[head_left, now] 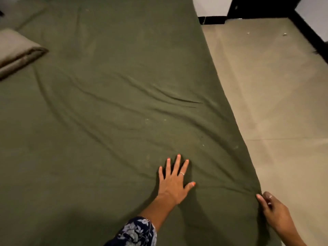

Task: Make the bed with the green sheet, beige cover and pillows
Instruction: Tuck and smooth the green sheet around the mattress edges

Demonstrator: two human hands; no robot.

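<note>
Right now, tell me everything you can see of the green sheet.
The green sheet is dark olive, matte woven-looking cloth spread over the bed, with long diagonal creases and pale specks. Its right edge runs beside the beige floor. The left hand presses flat on it; the right hand grips its near edge. A folded beige cover lies on it far left.

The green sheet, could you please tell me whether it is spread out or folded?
Spread out: the green sheet covers the bed, with some wrinkles; the left hand presses it flat.
</note>
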